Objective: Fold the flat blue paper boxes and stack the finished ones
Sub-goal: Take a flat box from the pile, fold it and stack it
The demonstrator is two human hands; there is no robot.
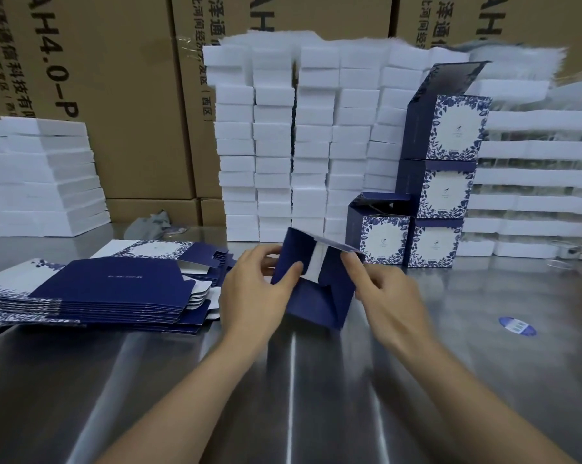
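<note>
A half-folded dark blue box (319, 296) is held above the steel table (215, 380) at centre, its bottom flaps facing me with a white strip showing. My left hand (256, 289) grips its left side, thumb pressing a flap. My right hand (386, 296) grips its right edge. A pile of flat blue box blanks (98, 289) lies to the left. Finished blue floral boxes (440, 182) stand stacked at the right, three high, with one more (380, 232) beside them; the top one has its lid open.
White foam blocks (299, 139) are stacked in tall columns behind the work area, with more at the left (38, 175) and right (534, 182). Brown cartons (122, 95) form the back wall. A blue round sticker (517, 326) lies on the table at right.
</note>
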